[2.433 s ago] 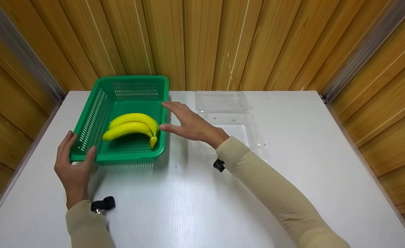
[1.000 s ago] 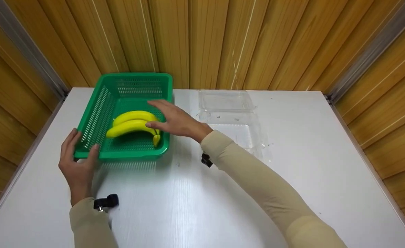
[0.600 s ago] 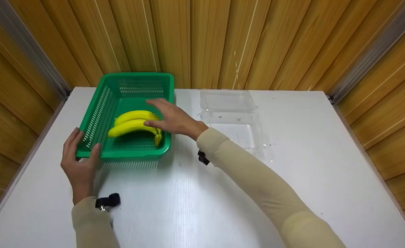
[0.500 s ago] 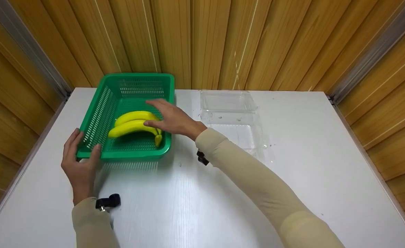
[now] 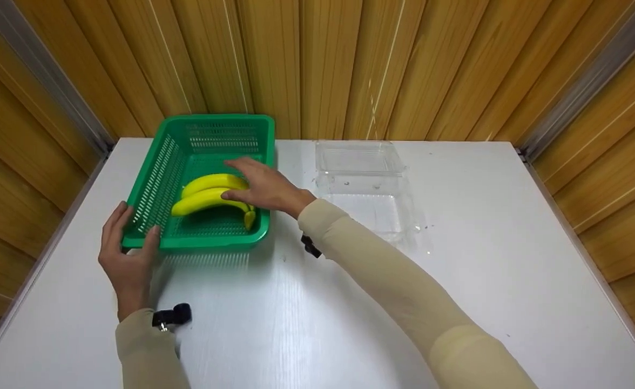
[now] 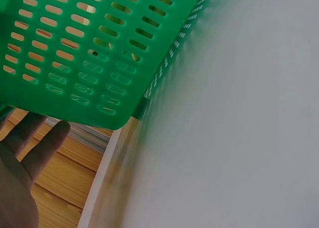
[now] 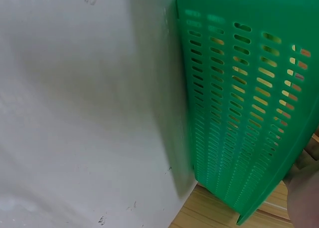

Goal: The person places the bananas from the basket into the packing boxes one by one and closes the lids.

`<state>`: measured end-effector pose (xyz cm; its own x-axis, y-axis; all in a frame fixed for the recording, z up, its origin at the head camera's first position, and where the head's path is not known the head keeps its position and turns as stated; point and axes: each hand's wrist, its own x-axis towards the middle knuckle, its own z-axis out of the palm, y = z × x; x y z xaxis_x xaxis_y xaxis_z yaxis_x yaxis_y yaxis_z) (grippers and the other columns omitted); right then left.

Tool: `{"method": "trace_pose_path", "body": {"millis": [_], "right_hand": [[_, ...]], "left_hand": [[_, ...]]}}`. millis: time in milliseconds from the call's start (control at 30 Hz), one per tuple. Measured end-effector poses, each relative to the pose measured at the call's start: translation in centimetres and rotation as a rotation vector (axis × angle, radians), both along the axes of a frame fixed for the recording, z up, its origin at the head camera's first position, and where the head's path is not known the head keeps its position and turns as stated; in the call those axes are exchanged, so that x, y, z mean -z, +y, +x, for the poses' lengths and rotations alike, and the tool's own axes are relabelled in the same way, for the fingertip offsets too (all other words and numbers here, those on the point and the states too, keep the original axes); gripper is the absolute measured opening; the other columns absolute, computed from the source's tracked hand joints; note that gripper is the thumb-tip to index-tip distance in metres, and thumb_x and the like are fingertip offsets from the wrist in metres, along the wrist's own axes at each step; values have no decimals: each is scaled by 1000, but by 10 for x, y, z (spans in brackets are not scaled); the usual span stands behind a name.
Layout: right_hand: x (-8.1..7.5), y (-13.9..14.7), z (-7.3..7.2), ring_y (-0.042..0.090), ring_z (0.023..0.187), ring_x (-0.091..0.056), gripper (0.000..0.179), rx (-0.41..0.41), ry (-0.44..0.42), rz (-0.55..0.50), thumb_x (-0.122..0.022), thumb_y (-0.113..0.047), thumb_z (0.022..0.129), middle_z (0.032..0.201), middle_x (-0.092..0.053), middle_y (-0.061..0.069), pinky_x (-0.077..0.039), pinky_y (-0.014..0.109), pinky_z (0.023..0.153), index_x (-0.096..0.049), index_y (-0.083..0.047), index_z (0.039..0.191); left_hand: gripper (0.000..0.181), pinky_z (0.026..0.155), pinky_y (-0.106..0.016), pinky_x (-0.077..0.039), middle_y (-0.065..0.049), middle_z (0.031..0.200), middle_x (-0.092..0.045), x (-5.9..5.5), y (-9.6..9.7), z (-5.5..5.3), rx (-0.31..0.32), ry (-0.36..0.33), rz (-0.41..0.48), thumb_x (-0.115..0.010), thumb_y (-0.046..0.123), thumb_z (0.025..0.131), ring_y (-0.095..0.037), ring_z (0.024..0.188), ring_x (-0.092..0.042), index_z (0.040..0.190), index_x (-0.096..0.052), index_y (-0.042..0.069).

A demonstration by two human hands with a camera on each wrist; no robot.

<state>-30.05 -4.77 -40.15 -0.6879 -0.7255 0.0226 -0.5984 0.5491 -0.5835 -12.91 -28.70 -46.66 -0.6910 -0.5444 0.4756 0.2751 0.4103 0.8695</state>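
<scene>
Steadying the basket (image 5: 198,243) by its near left corner, the left hand (image 5: 126,265) rests thumb and fingers on the rim, spread and fairly straight, not clenched; light, even pressure should be enough, since pressing hard could tip it. Inside, toward the basket's near end, the two bananas (image 5: 201,202) lie side by side, stem end to the right. Over that end reaches the right hand (image 5: 266,187), fingers extended and parted from the thumb, which overlaps the front banana; whether it touches, I cannot tell. A good hold would take both across the thick middle rather than the stem, wrist clear of the right rim. Further right, a clear box (image 5: 359,161) lies open on the table (image 5: 252,329).
</scene>
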Motion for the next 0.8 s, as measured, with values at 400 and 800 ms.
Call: {"method": "trace_pose_path", "body": {"millis": [400,800], "right_hand": [[4,-17,-4,16,138,-48,77,-28,17,72,-69,-51,101,164,-43,4,-39,30,117,-40,-16,164],[5,-24,-6,17,123,-53,73,-48,61,182,-72,-50,100,155,-52,2,-42,36,112,-47,-16,160]], "left_hand": [[54,117,-30,-41,-6,156,-55,0,0,1,-27,-15,-19,-78,11,95,-18,147,-46,146,-63,1],[54,114,-29,-44,-4,158,-54,6,-2,-3,-25,-21,-22,-77,9,95,-18,147,-46,147,-63,2]]}}
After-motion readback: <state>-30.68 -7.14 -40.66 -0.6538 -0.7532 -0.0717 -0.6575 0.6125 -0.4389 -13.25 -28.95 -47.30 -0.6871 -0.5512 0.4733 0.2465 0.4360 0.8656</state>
